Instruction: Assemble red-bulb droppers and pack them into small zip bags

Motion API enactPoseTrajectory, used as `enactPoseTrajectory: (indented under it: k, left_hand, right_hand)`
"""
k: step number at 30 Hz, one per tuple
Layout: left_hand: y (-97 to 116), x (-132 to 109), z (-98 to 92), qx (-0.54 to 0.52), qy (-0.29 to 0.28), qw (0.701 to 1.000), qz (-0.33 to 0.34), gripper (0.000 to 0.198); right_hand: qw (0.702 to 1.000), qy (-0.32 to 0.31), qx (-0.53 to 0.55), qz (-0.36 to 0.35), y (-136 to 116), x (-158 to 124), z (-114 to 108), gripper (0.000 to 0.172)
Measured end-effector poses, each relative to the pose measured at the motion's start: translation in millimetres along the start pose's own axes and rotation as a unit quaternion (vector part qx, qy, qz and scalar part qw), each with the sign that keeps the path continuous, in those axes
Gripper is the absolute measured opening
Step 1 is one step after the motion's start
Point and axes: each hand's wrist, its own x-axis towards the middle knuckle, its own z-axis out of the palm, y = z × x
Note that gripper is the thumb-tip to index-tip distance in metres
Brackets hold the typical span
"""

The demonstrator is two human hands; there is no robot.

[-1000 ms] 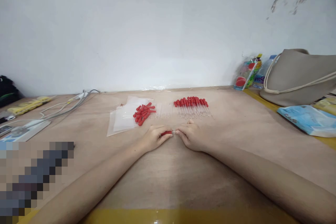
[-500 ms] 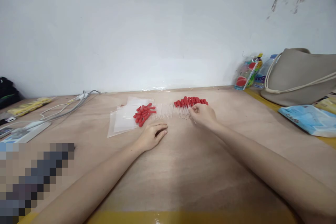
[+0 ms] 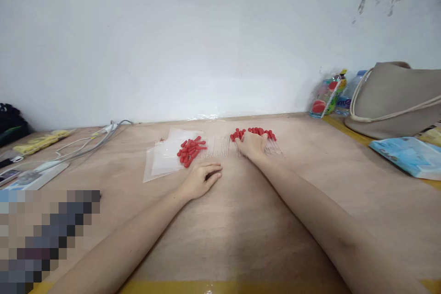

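Covering part of the row of red-topped tubes (image 3: pixel 260 130), the right hand (image 3: pixel 253 145) points its fingers (image 3: pixel 241 144) down at the near left part of the row, and I cannot tell if they pinch a tube or only touch one. The left hand (image 3: pixel 203 181) lies on the table (image 3: pixel 220 239), with its thumb and fingers apart and nothing between them. The red-topped tubes lie side by side on the table, red ends toward the wall (image 3: pixel 206 46). Each one looks very light. The red top is likely soft and squishy, like rubber, and easy to grip. The clear part looks thin, stiff and smooth, so it may slip or snap if pressed too hard. The best place to hold is the red top, or just below it with a gentle pinch. Just left of the row lie clear tubes (image 3: pixel 217 146) with no tops. Next to those is a heap of loose red tops (image 3: pixel 189 150), partly on flat see-through bags (image 3: pixel 165 165).
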Motion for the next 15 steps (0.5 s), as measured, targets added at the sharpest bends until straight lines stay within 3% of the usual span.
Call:
enactPoseTrajectory:
  k: [7, 15]
  left_hand:
    - [1.3, -0.1, 0.1, -0.010, 0.003, 1.000, 0.000, 0.025]
    - [2.9, -0.4, -1.5, 0.036, 0.020, 0.999, 0.002, 0.020]
  right_hand:
    - [0.996, 0.025, 0.025, -0.088, -18.4, -12.4, 9.5, 0.024]
    - [0.993, 0.029, 0.048, -0.107, -15.4, -24.8, 9.8, 0.018]
